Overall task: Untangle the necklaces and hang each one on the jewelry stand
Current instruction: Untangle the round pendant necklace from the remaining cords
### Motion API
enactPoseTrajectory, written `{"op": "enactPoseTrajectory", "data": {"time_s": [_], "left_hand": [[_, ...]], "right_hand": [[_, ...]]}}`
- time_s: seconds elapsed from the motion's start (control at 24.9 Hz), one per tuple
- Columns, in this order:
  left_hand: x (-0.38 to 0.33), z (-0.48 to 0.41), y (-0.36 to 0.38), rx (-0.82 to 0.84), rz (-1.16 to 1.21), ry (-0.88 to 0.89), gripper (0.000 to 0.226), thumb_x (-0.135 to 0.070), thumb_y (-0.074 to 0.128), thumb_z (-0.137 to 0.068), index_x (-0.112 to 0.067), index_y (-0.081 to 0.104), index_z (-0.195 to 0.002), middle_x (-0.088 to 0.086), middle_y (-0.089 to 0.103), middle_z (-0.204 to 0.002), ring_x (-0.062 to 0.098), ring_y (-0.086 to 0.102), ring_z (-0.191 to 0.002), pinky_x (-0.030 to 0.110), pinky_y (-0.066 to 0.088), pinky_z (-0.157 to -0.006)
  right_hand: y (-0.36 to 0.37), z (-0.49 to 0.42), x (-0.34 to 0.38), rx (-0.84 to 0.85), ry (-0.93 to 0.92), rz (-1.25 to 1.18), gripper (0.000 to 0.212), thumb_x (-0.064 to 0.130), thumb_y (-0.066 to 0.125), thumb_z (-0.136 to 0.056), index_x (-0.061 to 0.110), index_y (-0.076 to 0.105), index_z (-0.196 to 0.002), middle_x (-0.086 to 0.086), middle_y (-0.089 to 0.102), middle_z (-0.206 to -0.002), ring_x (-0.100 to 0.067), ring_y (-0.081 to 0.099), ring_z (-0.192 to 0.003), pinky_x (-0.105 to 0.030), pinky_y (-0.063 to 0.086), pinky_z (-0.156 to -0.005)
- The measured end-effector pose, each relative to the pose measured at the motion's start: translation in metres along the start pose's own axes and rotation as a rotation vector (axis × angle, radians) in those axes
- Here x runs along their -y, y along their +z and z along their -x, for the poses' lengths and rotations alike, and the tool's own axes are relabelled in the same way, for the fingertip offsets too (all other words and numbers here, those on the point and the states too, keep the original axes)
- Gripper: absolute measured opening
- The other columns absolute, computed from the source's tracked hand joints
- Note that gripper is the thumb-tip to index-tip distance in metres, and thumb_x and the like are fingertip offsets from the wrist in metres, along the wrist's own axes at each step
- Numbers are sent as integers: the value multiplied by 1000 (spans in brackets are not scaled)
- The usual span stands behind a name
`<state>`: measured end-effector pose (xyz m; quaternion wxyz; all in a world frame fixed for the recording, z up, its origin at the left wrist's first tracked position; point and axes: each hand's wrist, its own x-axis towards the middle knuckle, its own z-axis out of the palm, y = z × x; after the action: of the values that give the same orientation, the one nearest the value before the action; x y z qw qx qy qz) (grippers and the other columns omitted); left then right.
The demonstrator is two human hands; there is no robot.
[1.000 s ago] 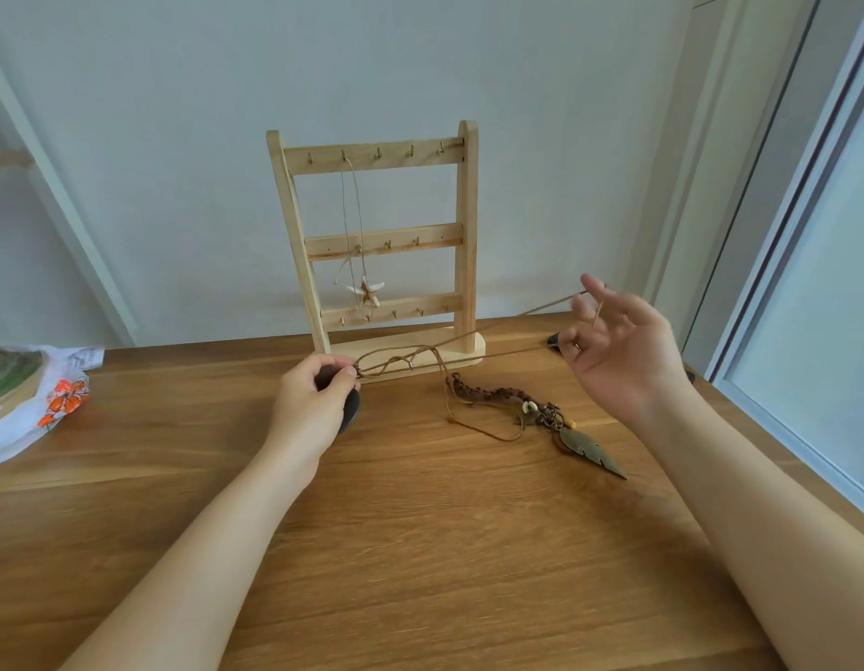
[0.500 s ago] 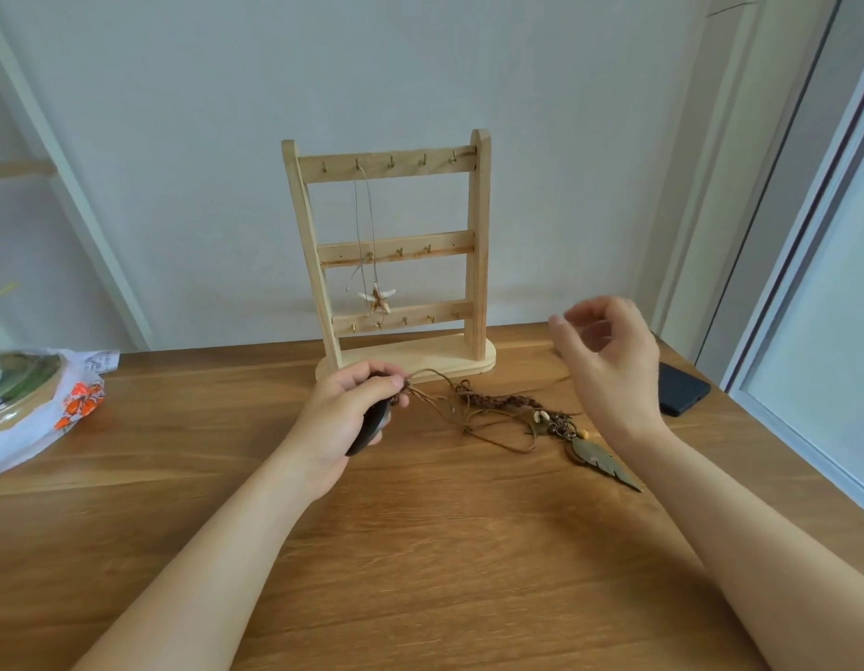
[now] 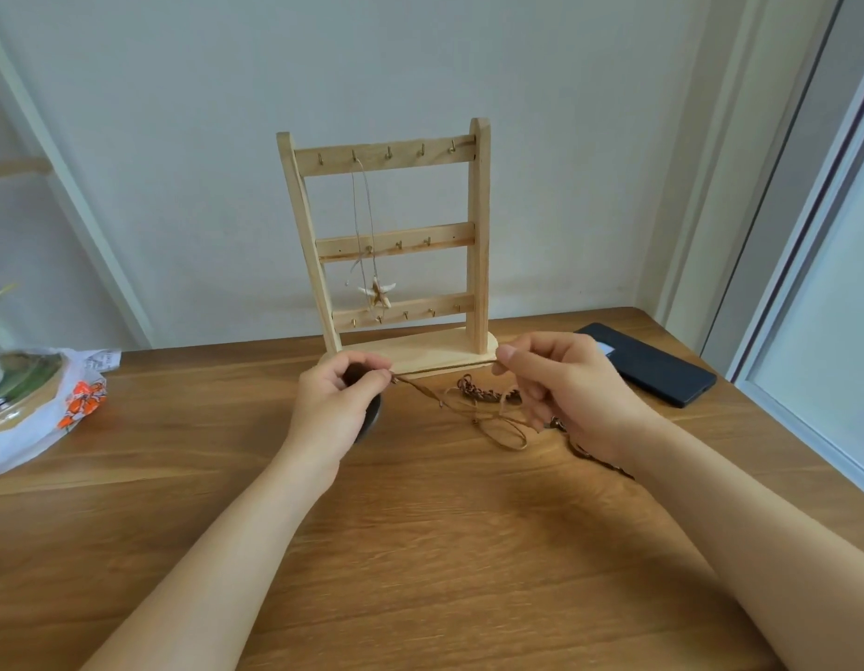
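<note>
Tangled cord necklaces [image 3: 473,393]: mid-table [image 3: 420,549], just before jewelry stand [image 3: 479,234].
Left hand [image 3: 335,414] grip pinches cord, cups dark pendant [image 3: 374,415]; right hand [image 3: 572,394] grip pinches same cord. Phone [image 3: 662,368] near right edge; plastic bag [image 3: 57,409] at left edge; starfish necklace [image 3: 379,293] hung.

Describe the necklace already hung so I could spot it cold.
On the brown wooden table stands a pale wooden three-rail jewelry stand. A thin cord necklace with a small white starfish pendant hangs from a hook on its top rail. It alone hangs; the tangled brown cords are down at the tabletop.
</note>
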<state>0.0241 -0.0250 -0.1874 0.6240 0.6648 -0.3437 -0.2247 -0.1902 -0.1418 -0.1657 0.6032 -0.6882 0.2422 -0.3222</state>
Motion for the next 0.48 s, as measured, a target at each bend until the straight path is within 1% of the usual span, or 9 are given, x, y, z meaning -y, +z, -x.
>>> {"op": "enactPoseTrajectory", "data": {"time_s": [0.04, 0.12, 0.2, 0.24, 0.28, 0.36, 0.4, 0.44, 0.48], "left_hand": [[2, -2, -1, -52, 7, -3, 11, -16, 70, -91, -25, 75, -91, 2, 74, -93, 16, 65, -88, 26, 47, -69], [4, -6, -4, -142, 35, -3, 10, -16, 69, -92, -25, 74, -95, 1, 74, -99, 17, 65, -98, 26, 48, -73], [5, -11, -10, -248, 76, -20, 10, -16, 69, -93, -24, 74, -97, 1, 73, -103, 17, 65, -101, 25, 48, -72], [6, -14, -13, -299, 98, -39, 10, -15, 68, -94, -23, 73, -98, 1, 72, -105, 17, 64, -100, 24, 48, -71], [8, -16, -16, -339, 112, -62, 11, -14, 67, -94, -22, 73, -99, 1, 71, -106, 16, 64, -99, 24, 47, -68], [11, -18, -19, -363, 113, -88, 10, -13, 67, -94, -20, 73, -99, 0, 70, -106, 17, 63, -98, 24, 47, -64], [12, -17, -18, -352, 105, -91, 10, -13, 67, -94, -21, 72, -98, -1, 70, -106, 18, 63, -98, 25, 47, -64], [14, -17, -18, -341, 95, -89, 10, -14, 68, -93, -22, 72, -96, 0, 70, -105, 19, 63, -98, 26, 47, -66], [14, -16, -17, -327, 89, -86, 10, -14, 68, -92, -22, 73, -94, 0, 71, -103, 19, 63, -98, 28, 48, -68]], "right_hand": [[-2, 1, 4, 98, 85, -70, 34, 22, 63, -96, -11, 62, -92, -9, 51, -59, -18, 41, -43, -28, 39, -43], [-6, 4, 12, 237, 201, -96, 32, 26, 61, -95, -5, 63, -88, -10, 53, -63, -14, 42, -40, -22, 32, -35], [-14, 4, 18, 261, 221, -107, 28, 29, 61, -92, 5, 65, -80, -6, 49, -59, -11, 39, -38, -20, 28, -33], [-18, 2, 19, 222, 209, -144, 27, 31, 61, -91, 9, 63, -74, -2, 43, -55, -10, 35, -38, -19, 27, -34], [-22, 1, 19, 144, 194, -220, 30, 31, 61, -91, 13, 58, -68, 2, 36, -52, -10, 31, -39, -20, 27, -37], [-31, -4, 17, -60, 178, -492, 36, 32, 62, -92, 17, 49, -61, 7, 26, -51, -10, 26, -43, -22, 29, -43], [-34, -7, 15, -154, 175, -636, 36, 32, 62, -93, 18, 50, -63, 7, 27, -52, -10, 27, -45, -22, 31, -47], [-36, -9, 12, -237, 168, -728, 33, 31, 62, -94, 17, 53, -66, 7, 29, -53, -10, 29, -46, -23, 32, -50], [-38, -11, 10, -324, 158, -734, 29, 29, 61, -95, 17, 55, -70, 7, 31, -54, -10, 30, -46, -24, 31, -52]]}}
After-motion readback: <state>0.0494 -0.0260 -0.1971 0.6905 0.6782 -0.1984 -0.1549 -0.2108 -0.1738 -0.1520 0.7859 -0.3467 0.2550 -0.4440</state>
